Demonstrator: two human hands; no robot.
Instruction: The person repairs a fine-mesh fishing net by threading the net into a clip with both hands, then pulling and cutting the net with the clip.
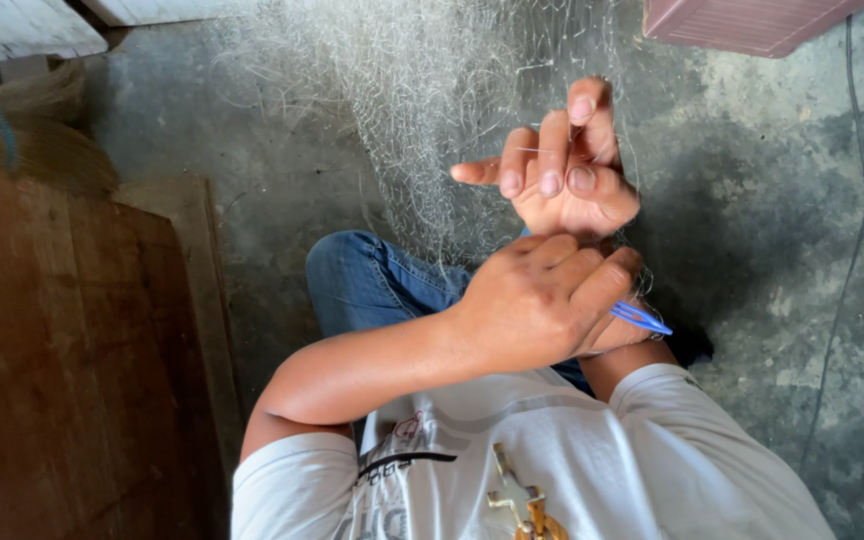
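A fine, pale fishing net [422, 110] hangs down from the top of the view over my knee in blue jeans [362, 280]. My right hand [567, 180] is raised into the net. Its fingers are curled around the mesh, and a thin strand runs across them. My left hand [542, 300] crosses in front of it, just below, closed in a fist. A blue plastic netting needle [642, 318] sticks out from under its thumb to the right. The two hands touch at the right wrist, which the left hand partly hides.
Dark wooden boards [62, 350] lie to the left on the concrete floor [772, 230]. A straw-coloured bundle with a blue loop [12, 130] sits at the top left. There is a pink slatted object [742, 22] at the top right, and a black cable [852, 250] runs down the right side.
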